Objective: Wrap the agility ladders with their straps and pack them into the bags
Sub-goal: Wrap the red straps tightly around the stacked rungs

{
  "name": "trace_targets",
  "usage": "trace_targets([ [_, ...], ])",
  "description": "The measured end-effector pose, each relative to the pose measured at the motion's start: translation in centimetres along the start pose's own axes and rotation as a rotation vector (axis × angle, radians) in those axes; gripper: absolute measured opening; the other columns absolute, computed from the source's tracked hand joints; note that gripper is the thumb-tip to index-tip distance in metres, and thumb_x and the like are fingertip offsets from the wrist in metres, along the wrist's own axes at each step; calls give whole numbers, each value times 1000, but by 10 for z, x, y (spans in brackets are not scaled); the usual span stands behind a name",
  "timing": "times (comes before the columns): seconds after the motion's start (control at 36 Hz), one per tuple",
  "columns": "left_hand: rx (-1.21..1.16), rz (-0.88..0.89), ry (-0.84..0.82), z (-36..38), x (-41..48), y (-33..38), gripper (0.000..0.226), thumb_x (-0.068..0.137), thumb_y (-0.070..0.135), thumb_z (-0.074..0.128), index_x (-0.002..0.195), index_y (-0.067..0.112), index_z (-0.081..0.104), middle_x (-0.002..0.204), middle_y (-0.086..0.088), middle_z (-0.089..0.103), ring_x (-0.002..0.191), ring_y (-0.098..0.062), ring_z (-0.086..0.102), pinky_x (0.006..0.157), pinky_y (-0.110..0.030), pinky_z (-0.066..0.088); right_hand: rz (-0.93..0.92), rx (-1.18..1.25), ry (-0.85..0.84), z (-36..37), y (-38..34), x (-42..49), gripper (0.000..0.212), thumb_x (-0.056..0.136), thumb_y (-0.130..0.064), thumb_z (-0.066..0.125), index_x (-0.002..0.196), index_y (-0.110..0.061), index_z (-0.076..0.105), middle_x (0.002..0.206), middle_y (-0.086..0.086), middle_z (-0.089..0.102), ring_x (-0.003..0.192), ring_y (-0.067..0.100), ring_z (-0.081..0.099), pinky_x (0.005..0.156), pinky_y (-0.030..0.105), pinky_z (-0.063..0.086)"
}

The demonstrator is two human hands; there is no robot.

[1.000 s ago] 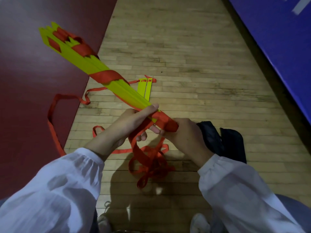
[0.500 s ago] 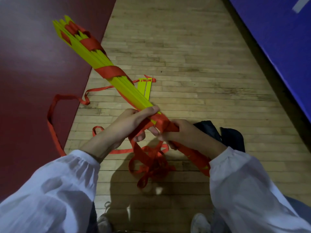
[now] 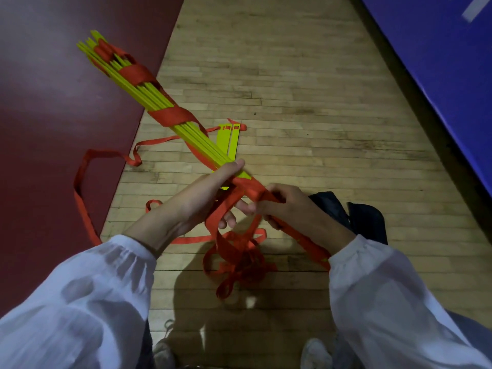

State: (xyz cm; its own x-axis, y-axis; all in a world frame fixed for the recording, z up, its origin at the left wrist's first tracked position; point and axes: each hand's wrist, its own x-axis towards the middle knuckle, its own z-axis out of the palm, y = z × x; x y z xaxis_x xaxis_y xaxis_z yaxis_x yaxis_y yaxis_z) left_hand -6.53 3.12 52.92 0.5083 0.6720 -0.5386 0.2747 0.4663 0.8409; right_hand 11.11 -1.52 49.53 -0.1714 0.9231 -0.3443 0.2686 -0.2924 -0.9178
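Yellow rungs of the ladder were gathered into one long bundle that I held up above the wooden floor, slanting from my hands away towards the floor's left edge. The red strap was bound round the bundle in two bands, one near the far tip and one about halfway along, with more red showing at the tip itself.

My left hand gripped the near end of the ladder from below, fingers curled round it and the forefinger laid straight along the top of the rungs. My right hand was just beside it, touching it at the fingertips, with its fingers bent and pinching the strap where it crossed the end of the bundle. From there the strap ran on under my right wrist to the white sleeve.

Below my hands the slack hung down into a tangle on the floor. Another length of strap looped out over the maroon mat at the left edge. Two loose rungs lay flat on the boards behind the bundle, side by side, with red threaded through their far ends. A dark bag lay crumpled on the floor just beyond my right wrist. A blue mat ran along the floor's right edge.
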Motion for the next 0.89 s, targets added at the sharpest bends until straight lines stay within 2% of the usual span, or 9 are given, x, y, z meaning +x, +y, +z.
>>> trace_targets([
  [0.08, -2, -25, -13, 0, -1, 2, 61, 92, 62, 35, 90, 11, 68, 79, -11, 70, 48, -21, 53, 45, -24, 41, -2, -5, 18, -1, 0, -1, 46, 61, -54, 77, 83, -18, 62, 68, -2, 54, 58, 8, 49, 57, 27, 39],
  [0.14, 7, -42, -23, -1, -2, 3, 66, 91, 64, 33, 89, 9, 69, 79, -11, 70, 48, -21, 52, 45, -23, 40, -11, -24, 43, 1, 0, 0, 53, 56, -61, 75, 83, -17, 63, 67, -4, 53, 59, 7, 49, 60, 30, 38],
  [0.22, 20, -63, -47, -3, -2, 4, 70, 91, 66, 30, 81, 9, 70, 80, -13, 69, 48, -21, 52, 44, -23, 40, -36, -65, 108, 2, 2, 3, 56, 54, -62, 76, 82, -14, 64, 68, 2, 53, 64, 12, 51, 66, 36, 38],
  [0.31, 38, -69, -64, -4, -2, 4, 72, 91, 66, 28, 77, 9, 69, 80, -15, 68, 44, -19, 51, 42, -21, 39, -57, -111, 168, 3, 5, 4, 52, 54, -61, 76, 82, -17, 67, 80, 13, 63, 71, 19, 57, 70, 39, 43],
  [0.36, 39, -73, -44, -5, 0, 3, 70, 91, 66, 29, 86, 7, 66, 79, -15, 68, 43, -18, 50, 41, -21, 38, -53, -122, 214, 4, 6, 4, 51, 54, -60, 76, 83, -19, 68, 85, 11, 66, 78, 27, 63, 73, 46, 48],
  [0.44, 51, -83, -13, -6, 2, 2, 68, 92, 65, 29, 95, 6, 61, 76, -11, 68, 42, -17, 48, 40, -21, 35, -58, -137, 270, 6, 6, 5, 53, 53, -61, 76, 84, -18, 66, 86, 10, 67, 86, 31, 63, 79, 50, 50],
  [0.69, -9, -38, 26, -5, 5, 3, 54, 98, 49, 32, 81, 7, 59, 65, -8, 67, 39, -15, 43, 36, -18, 30, -59, -186, 323, 9, 6, 4, 55, 49, -65, 72, 86, -26, 63, 86, -6, 69, 85, 16, 66, 81, 50, 53],
  [0.89, 4, -9, 84, -7, 10, -6, 48, 99, 41, 42, 92, -1, 64, 71, -15, 68, 39, -16, 45, 36, -18, 33, -44, -267, 337, 9, 11, 6, 59, 47, -71, 67, 89, -31, 60, 85, -11, 67, 83, 10, 64, 79, 46, 53],
])
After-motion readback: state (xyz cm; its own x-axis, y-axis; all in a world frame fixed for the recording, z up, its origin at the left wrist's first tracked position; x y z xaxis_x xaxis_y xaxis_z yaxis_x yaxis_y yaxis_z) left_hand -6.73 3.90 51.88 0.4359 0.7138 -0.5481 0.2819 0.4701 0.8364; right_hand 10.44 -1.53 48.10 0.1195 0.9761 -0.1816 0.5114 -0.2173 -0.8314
